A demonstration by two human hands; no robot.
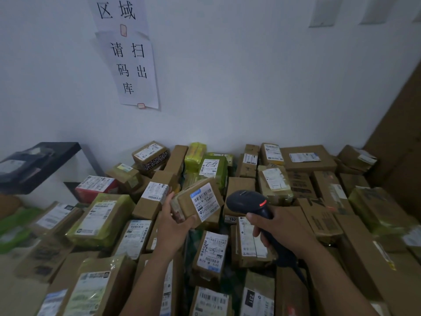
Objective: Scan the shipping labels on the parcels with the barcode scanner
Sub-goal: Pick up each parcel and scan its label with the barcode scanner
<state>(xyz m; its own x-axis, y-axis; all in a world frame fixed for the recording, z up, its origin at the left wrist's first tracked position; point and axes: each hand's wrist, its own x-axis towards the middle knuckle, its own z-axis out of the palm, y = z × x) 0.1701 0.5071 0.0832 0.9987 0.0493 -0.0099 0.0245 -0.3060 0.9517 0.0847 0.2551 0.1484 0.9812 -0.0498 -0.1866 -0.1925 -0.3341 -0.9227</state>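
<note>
Setting: pale wall (227, 76) with taped paper notices (134, 69), and a black stand (38, 165) at the left. Below lies a heap of parcels (102, 217), brown cartons and green-wrapped packs, most of them label-up. What carries the heap is hidden.

Item in hand: small brown parcel (182, 207), raised above the heap and tilted, its white shipping label (206, 202) turned toward the scanner.

Left hand (175, 224): grasping the parcel's near end from below.

Right hand (280, 229): clenched round the handle of the barcode scanner (248, 201). The scanner's head sits just beside the label, with a red light showing on it.

Step, as judged: reading this one parcel's label; the heap looks largely undone.

Next move calls for: the barcode squared to the scanner's window and a steady trigger pull. The parcel should then be set apart from the unscanned ones.
</note>
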